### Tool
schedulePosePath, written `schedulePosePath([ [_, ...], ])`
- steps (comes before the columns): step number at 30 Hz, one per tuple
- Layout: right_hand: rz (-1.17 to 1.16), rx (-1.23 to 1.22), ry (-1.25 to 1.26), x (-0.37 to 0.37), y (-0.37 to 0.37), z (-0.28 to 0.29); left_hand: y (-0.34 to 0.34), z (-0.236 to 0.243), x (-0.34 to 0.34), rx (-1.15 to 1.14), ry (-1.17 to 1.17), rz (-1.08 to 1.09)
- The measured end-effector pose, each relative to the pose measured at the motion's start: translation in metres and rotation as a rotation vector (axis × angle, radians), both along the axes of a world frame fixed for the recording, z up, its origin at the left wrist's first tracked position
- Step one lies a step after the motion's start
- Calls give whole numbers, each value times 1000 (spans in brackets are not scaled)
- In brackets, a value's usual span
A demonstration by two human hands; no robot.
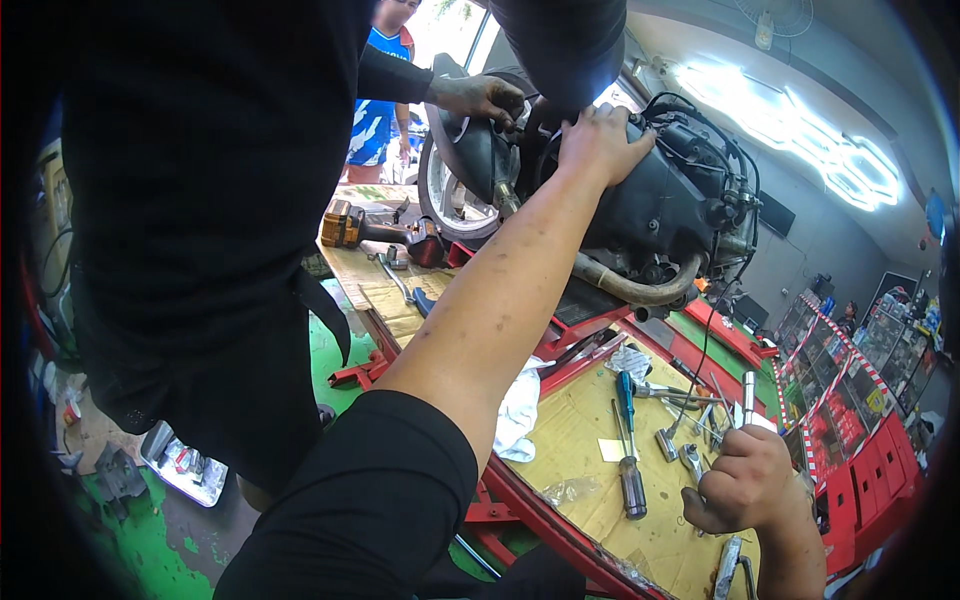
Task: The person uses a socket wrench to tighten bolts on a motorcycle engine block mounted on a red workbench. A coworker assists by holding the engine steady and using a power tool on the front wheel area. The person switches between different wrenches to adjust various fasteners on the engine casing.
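My left hand (pixel 603 150) reaches up to a black motor scooter engine assembly (pixel 650 215), fingers curled over a part near its top; exactly what they grip is hidden. Below the engine runs a metal exhaust pipe (pixel 633 288). My right hand (pixel 737 478) is closed on an upright chrome tool (pixel 749 398), low at the right, above a cardboard-covered bench (pixel 565 485). Near it lie screwdrivers (pixel 631 485), a ratchet (pixel 692 460) and pliers. A co-worker's grimy hand (pixel 480 97) touches the scooter's upper part, left of my left hand.
A co-worker in black (pixel 200 200) stands close at left; another person (pixel 372 110) stands behind. A cordless drill (pixel 350 225) lies on cardboard beside the rear wheel (pixel 440 185). A white rag (pixel 517 415) is on the bench edge. Red lift parts and striped shelving (pixel 845 370) fill the right.
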State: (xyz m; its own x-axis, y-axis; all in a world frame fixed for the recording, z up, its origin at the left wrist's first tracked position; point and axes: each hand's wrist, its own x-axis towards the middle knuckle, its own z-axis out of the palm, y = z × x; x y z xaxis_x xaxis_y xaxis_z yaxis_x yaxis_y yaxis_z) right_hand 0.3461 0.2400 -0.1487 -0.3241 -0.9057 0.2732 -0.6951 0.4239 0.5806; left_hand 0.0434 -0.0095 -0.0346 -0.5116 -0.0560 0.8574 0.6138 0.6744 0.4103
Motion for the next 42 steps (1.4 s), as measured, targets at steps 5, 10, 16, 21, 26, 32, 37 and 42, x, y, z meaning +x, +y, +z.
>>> schedulePosePath([
  [5, 1, -1, -17, 1, 1, -2, 0, 2, -6, -9, 34, 22],
  [10, -9, 24, -24, 0, 0, 4, 0, 3, -9, -28, -2, 19],
  [16, -12, 10, -38, 0, 0, 2, -1, 3, -1, -31, -22, 0],
  [21, 5, -20, -46, -2, 0, -1, -2, 3, 0, -41, -26, 3],
  [26, -9, 12, -57, -1, 1, 0, -4, 3, -4, -46, -22, 6],
  [32, 4, -18, -49, -1, 4, -1, 0, 3, -1, -40, -21, -8],
  [37, 70, -48, -37, -15, 0, 1, 5, 3, -10, -59, 4, 40],
  [42, 137, -105, 39, -52, -4, 16, -1, 2, -45, -89, 119, 96],
])
